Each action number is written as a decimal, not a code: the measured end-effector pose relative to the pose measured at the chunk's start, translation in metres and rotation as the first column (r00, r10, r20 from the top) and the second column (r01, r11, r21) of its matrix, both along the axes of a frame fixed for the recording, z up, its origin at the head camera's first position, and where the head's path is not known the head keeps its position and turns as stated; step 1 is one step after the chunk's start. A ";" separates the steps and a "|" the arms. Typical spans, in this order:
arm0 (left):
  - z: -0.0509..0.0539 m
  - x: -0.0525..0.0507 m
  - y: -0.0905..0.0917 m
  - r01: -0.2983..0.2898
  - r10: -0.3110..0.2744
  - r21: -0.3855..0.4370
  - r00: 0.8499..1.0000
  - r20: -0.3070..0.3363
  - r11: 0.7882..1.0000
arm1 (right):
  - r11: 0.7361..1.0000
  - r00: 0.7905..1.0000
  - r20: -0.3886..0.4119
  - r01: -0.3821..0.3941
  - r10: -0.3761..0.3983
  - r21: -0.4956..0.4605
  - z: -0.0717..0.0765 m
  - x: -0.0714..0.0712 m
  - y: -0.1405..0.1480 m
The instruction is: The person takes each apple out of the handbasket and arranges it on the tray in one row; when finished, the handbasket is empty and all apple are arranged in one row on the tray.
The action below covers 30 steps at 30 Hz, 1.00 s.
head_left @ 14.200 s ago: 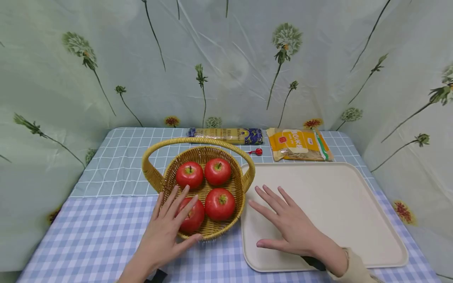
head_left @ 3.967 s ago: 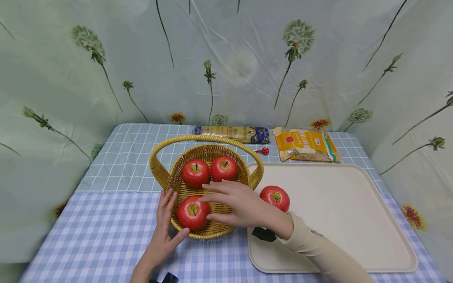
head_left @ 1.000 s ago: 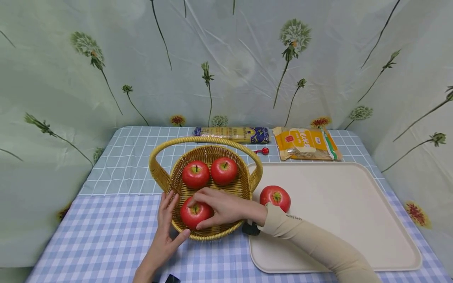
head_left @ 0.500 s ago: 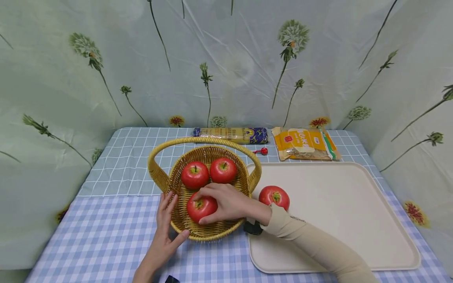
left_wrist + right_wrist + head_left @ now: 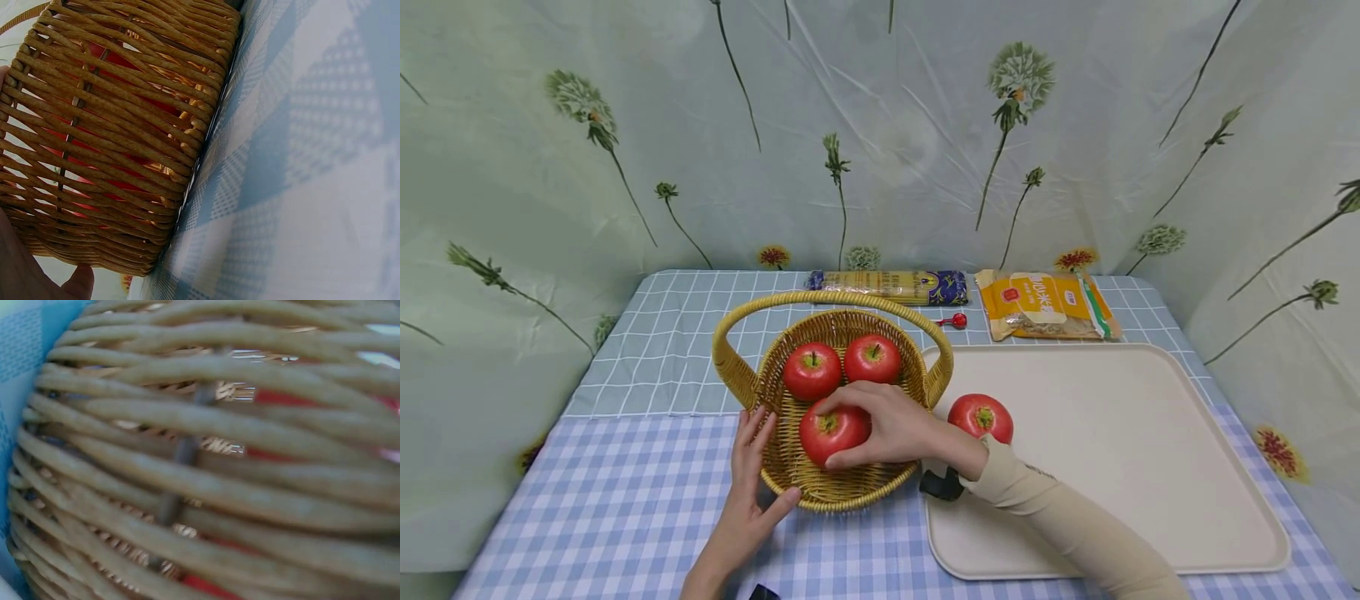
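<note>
In the head view, my right hand (image 5: 895, 427) grips a red apple (image 5: 829, 435) inside the round wicker basket (image 5: 838, 503), thumb on the near side and fingers over the far side. Two more apples sit farther back in the basket, one on the left (image 5: 812, 372) and one on the right (image 5: 872, 359). My left hand (image 5: 745, 492) rests against the basket's left and front rim, fingers extended and thumb spread. The left wrist view shows the woven wall (image 5: 119, 131) close to that hand. Blurred weave (image 5: 187, 481) fills the right wrist view, and the right hand is hidden there.
A beige tray (image 5: 1112, 467) lies right of the basket, with one apple (image 5: 981, 418) at its left side, partly behind my right forearm. Behind are a noodle packet (image 5: 891, 287), an orange bag (image 5: 1045, 306) and a small red object (image 5: 958, 321). The basket's tall handle (image 5: 831, 297) arches over it.
Since 14.2 s ago, one apple has come from the basket onto the tray. Over the last second my right hand has drawn the front-left apple rightward. The left hand has stayed at the rim.
</note>
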<state>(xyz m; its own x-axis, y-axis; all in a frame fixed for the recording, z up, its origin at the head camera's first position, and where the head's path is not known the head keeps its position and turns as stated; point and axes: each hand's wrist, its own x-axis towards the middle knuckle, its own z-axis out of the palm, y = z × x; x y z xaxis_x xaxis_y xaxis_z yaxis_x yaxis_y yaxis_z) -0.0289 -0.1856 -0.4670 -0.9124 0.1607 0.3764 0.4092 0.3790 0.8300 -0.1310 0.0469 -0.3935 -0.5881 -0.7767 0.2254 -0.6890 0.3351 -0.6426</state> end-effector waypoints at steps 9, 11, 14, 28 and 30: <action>-0.001 0.000 0.000 -0.011 0.011 -0.010 1.000 -0.010 1.000 | 0.994 0.995 0.053 0.082 -0.079 -0.067 0.006 0.002 0.006; 0.000 0.000 0.000 -0.011 0.011 -0.010 1.000 -0.004 1.000 | 0.990 0.992 0.085 0.106 -0.098 -0.095 0.007 0.003 0.007; 0.000 0.000 0.000 -0.011 0.011 -0.010 1.000 0.001 1.000 | 0.981 0.985 0.135 0.130 -0.111 -0.145 0.007 0.005 0.009; 0.000 -0.001 0.000 -0.009 0.009 0.003 1.000 0.002 1.000 | 0.938 0.904 0.419 0.216 -0.087 -0.272 0.005 0.014 0.014; 0.000 -0.001 0.000 -0.009 0.009 0.001 1.000 0.000 1.000 | 0.934 0.897 0.435 0.215 -0.074 -0.284 0.004 0.015 0.014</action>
